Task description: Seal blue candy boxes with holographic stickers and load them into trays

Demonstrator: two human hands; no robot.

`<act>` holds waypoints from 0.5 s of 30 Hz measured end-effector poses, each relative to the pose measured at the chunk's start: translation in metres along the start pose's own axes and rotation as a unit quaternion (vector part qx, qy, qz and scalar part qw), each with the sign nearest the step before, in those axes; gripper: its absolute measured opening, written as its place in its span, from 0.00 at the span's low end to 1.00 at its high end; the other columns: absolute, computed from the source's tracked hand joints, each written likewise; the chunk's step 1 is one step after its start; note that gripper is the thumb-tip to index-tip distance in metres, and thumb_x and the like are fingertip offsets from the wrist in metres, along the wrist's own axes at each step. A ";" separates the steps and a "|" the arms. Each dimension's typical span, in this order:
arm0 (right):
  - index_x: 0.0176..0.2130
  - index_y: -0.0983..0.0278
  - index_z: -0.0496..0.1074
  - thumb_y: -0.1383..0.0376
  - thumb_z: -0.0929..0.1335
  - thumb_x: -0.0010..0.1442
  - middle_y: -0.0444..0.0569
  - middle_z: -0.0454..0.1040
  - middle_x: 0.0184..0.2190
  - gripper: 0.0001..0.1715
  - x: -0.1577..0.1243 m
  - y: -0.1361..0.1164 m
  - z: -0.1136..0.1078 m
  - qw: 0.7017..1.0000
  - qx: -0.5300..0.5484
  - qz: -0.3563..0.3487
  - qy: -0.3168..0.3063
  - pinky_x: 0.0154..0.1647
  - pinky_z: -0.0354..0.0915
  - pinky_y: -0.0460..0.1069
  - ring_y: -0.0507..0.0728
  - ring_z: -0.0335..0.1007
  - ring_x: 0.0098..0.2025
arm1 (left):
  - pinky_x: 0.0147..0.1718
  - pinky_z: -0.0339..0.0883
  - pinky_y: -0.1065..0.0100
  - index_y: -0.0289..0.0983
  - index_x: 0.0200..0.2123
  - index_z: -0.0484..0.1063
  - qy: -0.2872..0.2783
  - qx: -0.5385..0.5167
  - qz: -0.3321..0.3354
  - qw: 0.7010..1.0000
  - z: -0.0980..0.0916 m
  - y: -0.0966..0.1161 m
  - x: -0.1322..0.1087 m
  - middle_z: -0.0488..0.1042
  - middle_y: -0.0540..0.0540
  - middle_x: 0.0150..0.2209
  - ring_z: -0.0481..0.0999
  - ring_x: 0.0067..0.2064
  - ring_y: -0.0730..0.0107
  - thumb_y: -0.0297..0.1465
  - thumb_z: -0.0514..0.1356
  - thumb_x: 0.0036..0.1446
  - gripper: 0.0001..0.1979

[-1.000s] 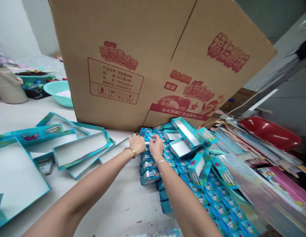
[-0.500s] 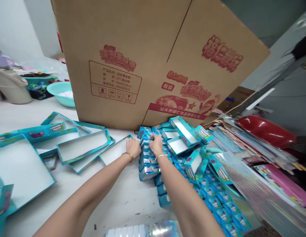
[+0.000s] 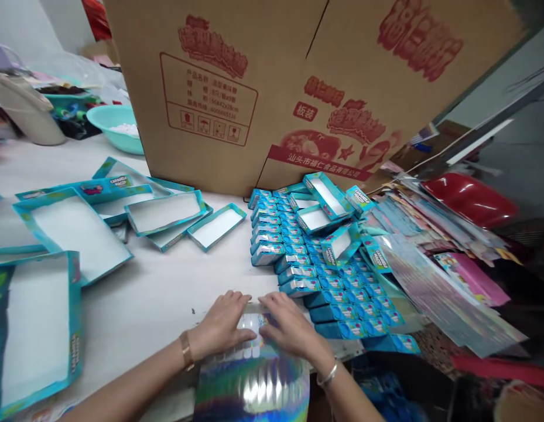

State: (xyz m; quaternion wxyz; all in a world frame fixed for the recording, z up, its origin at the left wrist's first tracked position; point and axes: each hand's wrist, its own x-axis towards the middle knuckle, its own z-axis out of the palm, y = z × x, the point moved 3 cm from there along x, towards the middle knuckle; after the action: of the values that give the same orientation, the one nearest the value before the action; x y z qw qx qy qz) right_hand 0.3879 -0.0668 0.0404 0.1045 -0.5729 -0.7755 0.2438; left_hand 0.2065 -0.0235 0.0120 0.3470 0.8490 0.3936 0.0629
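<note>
Near the table's front edge lies a shiny holographic sheet [image 3: 254, 384] with a grid of small pale cells towards its far end. My left hand [image 3: 225, 319] rests on that far end from the left, palm down, fingers stretched forward and thumb apart. From the right, my right hand [image 3: 287, 322] touches the same end, its fingers also extended and its thumb pointing inward. Whether the fingertips hook over the sheet's edge cannot be made out. Just beyond my right hand, several rows of small blue boxes [image 3: 298, 286] stand packed together. A shallow blue tray [image 3: 216, 228] lies farther off.
A large cardboard carton [image 3: 201, 158] walls off the back. Overlapping blue trays [image 3: 166, 211] lie on the left, and more trays [image 3: 327, 196] sit on the boxes. A turquoise bowl [image 3: 117, 140] is at back left. Holographic strips [image 3: 438, 293] and a red scoop-like object [image 3: 471, 199] are right.
Both hands have come back from the small boxes and the tray to the holographic sheet near me. The tray now lies free of my left hand. The view has tipped downward.
</note>
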 end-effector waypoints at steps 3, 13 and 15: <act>0.52 0.58 0.70 0.67 0.72 0.56 0.52 0.69 0.47 0.23 -0.013 0.006 0.030 0.999 -0.041 0.033 0.013 0.51 0.62 0.55 0.62 0.64 0.50 | 0.48 0.62 0.53 0.39 0.51 0.70 0.014 0.043 -0.006 0.999 0.030 0.003 -0.002 0.72 0.39 0.49 0.68 0.50 0.47 0.40 0.67 0.50 0.25; 0.57 0.59 0.67 0.66 0.65 0.66 0.51 0.71 0.43 0.20 -0.040 -0.006 0.055 0.974 -0.161 -0.053 0.149 0.47 0.61 0.56 0.60 0.64 0.44 | 0.36 0.62 0.69 0.36 0.34 0.76 0.040 -0.097 -0.024 0.994 0.027 0.002 0.002 0.77 0.45 0.35 0.75 0.37 0.65 0.28 0.54 0.56 0.09; 0.60 0.61 0.65 0.67 0.63 0.67 0.53 0.72 0.45 0.22 -0.046 -0.007 0.056 0.964 -0.180 -0.075 0.183 0.48 0.61 0.57 0.61 0.64 0.46 | 0.35 0.62 0.70 0.36 0.33 0.76 0.036 -0.112 -0.023 0.993 0.021 0.005 0.002 0.78 0.46 0.34 0.75 0.36 0.66 0.29 0.54 0.56 0.10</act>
State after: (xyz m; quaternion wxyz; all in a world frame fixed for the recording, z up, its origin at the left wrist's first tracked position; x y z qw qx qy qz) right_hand 0.3724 -0.1262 0.0014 0.1579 -0.5573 -0.8150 -0.0169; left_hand 0.2190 -0.0362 -0.0006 0.4272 0.7927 0.4152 0.1291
